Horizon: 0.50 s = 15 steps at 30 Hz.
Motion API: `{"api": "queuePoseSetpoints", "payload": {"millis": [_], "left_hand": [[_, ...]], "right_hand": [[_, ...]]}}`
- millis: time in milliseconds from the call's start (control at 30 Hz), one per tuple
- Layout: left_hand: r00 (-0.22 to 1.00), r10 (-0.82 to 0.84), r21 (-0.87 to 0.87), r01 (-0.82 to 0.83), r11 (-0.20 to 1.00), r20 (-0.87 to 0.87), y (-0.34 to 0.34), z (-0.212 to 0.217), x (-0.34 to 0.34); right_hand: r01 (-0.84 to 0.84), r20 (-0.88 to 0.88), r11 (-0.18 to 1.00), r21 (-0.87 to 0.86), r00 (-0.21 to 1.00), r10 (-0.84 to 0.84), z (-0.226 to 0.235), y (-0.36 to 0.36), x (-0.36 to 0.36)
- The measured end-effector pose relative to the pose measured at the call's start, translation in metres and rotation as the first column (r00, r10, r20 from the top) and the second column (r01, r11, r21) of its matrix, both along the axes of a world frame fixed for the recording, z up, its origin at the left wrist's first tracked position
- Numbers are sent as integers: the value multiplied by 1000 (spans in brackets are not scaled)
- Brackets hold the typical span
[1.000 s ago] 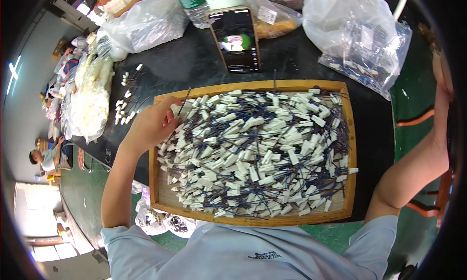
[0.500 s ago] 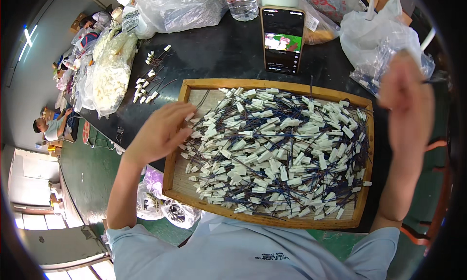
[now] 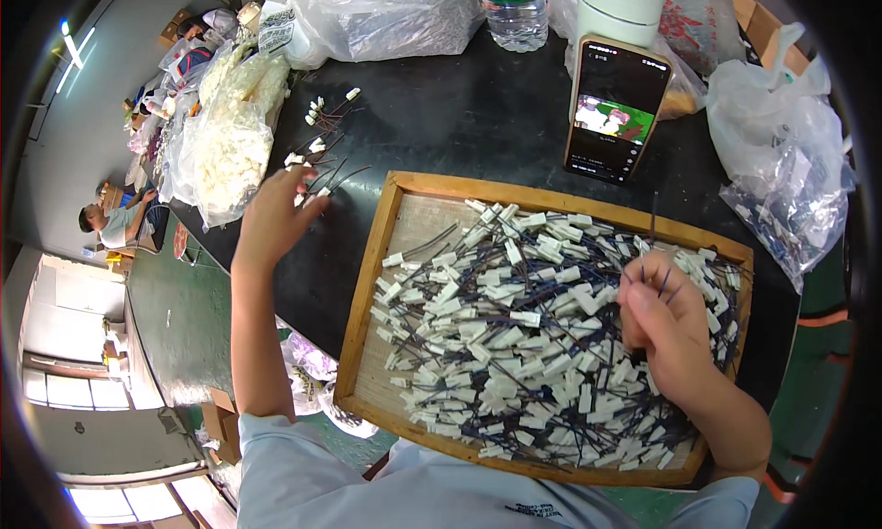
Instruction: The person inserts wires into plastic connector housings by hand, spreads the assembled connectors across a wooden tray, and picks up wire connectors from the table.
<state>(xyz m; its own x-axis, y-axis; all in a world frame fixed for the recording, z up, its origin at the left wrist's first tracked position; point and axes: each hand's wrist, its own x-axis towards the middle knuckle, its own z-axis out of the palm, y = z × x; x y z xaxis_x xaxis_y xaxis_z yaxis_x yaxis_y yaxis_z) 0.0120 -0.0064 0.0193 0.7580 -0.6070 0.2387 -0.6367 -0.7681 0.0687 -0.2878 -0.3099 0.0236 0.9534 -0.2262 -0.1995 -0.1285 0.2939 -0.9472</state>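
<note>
A wooden-framed tray (image 3: 361, 345) holds a heap of white plastic connectors with dark wire leads (image 3: 514, 345). My right hand (image 3: 666, 322) is above the tray's right part, its thumb and fingers pinched on a few thin dark wires. Whatever hangs from those wires is hidden by the fingers. On the black table left of the tray, my left hand (image 3: 273, 218) reaches over a small group of wired connectors (image 3: 317, 148), thumb and fingers apart. Some white connectors show between and beside its fingertips; no grip on them can be made out.
A lit phone (image 3: 614, 111) leans against a pale green cup (image 3: 620, 10) behind the tray. Beside it stands a water bottle (image 3: 514, 14). Plastic bags (image 3: 781, 143) lie at right, and a bag of white parts (image 3: 230, 161) sits at the left edge. Another person (image 3: 119, 224) sits far left.
My right hand has come down from beside the tray and now pinches wires above the heap. My left hand has moved from the tray's left rim to the connectors on the table. The view has shifted.
</note>
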Motion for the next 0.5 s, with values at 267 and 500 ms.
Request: {"api": "queuePoseSetpoints", "payload": {"millis": [267,500], "left_hand": [[988,-145,-34,147,989,61,-24,-33,3],[954,-296,-42,294,955,-48,-21,-33,2]], "right_hand": [[-84,-26,990,-111,996,82,2,-6,3],[-58,-4,996,-73,998,58,0,-3,0]]}}
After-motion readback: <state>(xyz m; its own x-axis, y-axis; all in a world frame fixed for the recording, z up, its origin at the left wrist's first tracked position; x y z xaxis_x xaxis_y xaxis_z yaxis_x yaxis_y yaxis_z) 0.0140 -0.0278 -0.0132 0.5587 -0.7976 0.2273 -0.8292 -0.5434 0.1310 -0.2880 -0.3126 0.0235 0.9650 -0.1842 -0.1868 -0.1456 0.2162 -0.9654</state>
